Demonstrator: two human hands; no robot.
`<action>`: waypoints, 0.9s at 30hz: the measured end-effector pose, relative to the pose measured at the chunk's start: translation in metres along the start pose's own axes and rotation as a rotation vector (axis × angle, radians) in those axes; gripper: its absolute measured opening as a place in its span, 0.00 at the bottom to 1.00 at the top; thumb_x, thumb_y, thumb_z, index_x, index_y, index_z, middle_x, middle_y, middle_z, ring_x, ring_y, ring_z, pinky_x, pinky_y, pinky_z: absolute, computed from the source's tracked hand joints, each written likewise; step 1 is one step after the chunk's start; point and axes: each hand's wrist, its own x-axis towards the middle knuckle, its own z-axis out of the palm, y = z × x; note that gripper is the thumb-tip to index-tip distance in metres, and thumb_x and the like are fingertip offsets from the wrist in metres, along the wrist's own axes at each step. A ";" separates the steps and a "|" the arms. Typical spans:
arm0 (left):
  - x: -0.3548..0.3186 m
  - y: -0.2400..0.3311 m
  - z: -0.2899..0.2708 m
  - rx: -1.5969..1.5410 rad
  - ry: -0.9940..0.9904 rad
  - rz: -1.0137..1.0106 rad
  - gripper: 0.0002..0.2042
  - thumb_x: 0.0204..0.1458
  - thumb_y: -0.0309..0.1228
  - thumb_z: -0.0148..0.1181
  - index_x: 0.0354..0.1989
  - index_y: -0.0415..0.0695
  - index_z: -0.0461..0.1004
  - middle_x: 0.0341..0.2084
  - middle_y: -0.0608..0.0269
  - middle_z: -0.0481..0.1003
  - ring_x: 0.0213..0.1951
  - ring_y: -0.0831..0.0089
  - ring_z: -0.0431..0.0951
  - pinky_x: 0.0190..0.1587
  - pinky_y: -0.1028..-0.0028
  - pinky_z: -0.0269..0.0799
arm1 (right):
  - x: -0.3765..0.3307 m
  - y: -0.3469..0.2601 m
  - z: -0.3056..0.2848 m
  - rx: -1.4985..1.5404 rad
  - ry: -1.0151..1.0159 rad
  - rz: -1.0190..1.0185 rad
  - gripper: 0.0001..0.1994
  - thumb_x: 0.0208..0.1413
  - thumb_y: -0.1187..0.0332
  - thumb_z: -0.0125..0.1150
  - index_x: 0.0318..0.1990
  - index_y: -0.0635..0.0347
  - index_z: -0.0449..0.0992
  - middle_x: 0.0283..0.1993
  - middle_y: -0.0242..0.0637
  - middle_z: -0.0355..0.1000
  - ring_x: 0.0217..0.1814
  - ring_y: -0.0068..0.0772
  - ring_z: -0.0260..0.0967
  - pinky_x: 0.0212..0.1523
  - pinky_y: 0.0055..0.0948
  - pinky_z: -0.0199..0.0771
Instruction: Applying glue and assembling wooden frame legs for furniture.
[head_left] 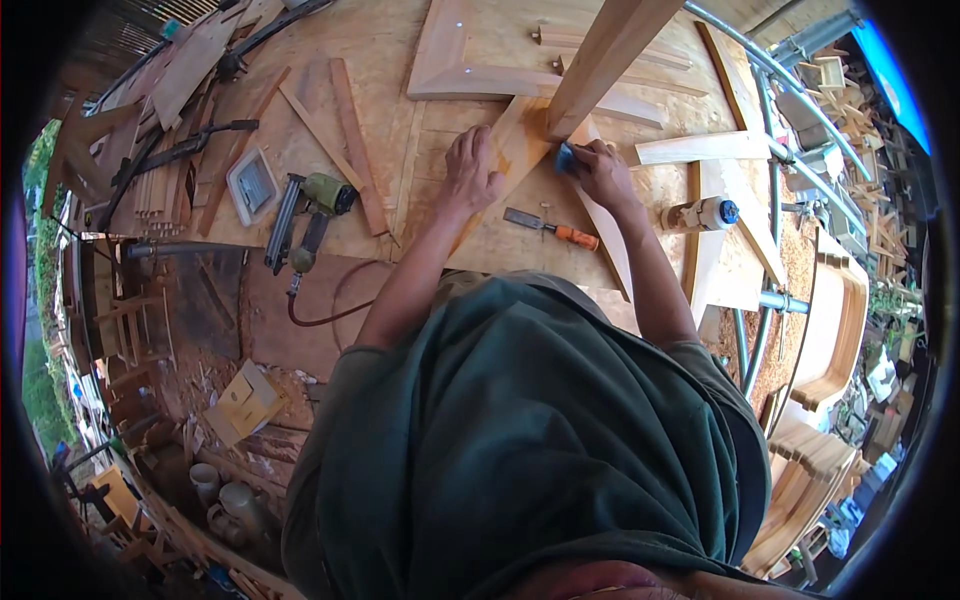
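My left hand [470,174] is curled at the left edge of a slanting wooden board [527,135], its thumb against the wood. A small blue pad-like piece [565,158] is pinched in my right hand [606,178], low beside the foot of an upright wooden post [610,60]; its exact kind is unclear. The post rises from the joint where the slanting boards meet, and wet-looking amber patches show on the wood there. Between my forearms a chisel [572,235] with an orange handle lies on the plywood worktop [430,215].
A green nail gun [325,195] with a red hose lies left, beside a clear plastic box [252,185]. Right of my right forearm rests a glue bottle [700,214] with a blue cap. Wooden strips [357,140] and a corner frame [440,75] lie farther off. Metal pipes [800,110] border the right.
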 end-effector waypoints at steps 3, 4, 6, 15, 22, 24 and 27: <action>0.000 0.000 0.000 -0.023 0.008 -0.037 0.37 0.43 0.33 0.56 0.66 0.33 0.58 0.62 0.36 0.62 0.63 0.38 0.62 0.68 0.48 0.56 | -0.008 0.025 -0.007 0.127 -0.048 0.124 0.17 0.58 0.62 0.63 0.53 0.52 0.82 0.42 0.49 0.76 0.45 0.53 0.76 0.49 0.47 0.76; -0.003 -0.003 0.002 -0.008 0.008 -0.039 0.37 0.42 0.33 0.56 0.65 0.34 0.58 0.62 0.37 0.62 0.63 0.39 0.62 0.66 0.47 0.58 | -0.006 0.020 -0.008 0.225 -0.082 0.146 0.18 0.58 0.60 0.64 0.54 0.53 0.82 0.43 0.50 0.76 0.46 0.53 0.76 0.50 0.45 0.76; -0.007 -0.008 0.004 0.006 0.011 -0.051 0.37 0.41 0.33 0.56 0.65 0.34 0.58 0.61 0.39 0.62 0.63 0.40 0.62 0.65 0.45 0.59 | 0.011 -0.006 -0.014 0.436 -0.216 0.222 0.20 0.59 0.56 0.64 0.55 0.55 0.81 0.43 0.54 0.78 0.47 0.52 0.79 0.49 0.41 0.77; -0.002 -0.002 0.003 -0.043 -0.041 -0.043 0.38 0.42 0.34 0.58 0.65 0.36 0.57 0.63 0.40 0.61 0.64 0.40 0.61 0.64 0.44 0.60 | -0.019 0.023 0.027 0.533 0.246 0.750 0.22 0.61 0.52 0.64 0.48 0.65 0.82 0.31 0.40 0.79 0.26 0.27 0.73 0.28 0.33 0.72; 0.002 0.002 0.002 -0.057 -0.120 -0.073 0.38 0.43 0.35 0.60 0.66 0.37 0.57 0.64 0.40 0.59 0.65 0.40 0.60 0.62 0.41 0.59 | -0.003 -0.041 0.037 0.704 0.226 0.887 0.26 0.61 0.51 0.65 0.54 0.68 0.75 0.40 0.45 0.78 0.37 0.32 0.76 0.33 0.32 0.75; 0.001 0.003 0.000 -0.060 -0.118 -0.073 0.38 0.43 0.35 0.60 0.66 0.38 0.57 0.64 0.39 0.59 0.65 0.40 0.60 0.62 0.41 0.59 | -0.007 -0.037 0.041 0.456 0.348 0.818 0.26 0.61 0.52 0.65 0.53 0.69 0.73 0.44 0.53 0.78 0.42 0.41 0.78 0.41 0.38 0.77; -0.002 -0.002 -0.004 -0.082 -0.062 -0.095 0.37 0.43 0.35 0.59 0.65 0.37 0.58 0.64 0.39 0.60 0.65 0.40 0.60 0.63 0.42 0.59 | -0.026 -0.043 0.028 0.466 0.400 0.750 0.29 0.61 0.53 0.66 0.57 0.70 0.65 0.43 0.58 0.78 0.42 0.46 0.80 0.43 0.38 0.78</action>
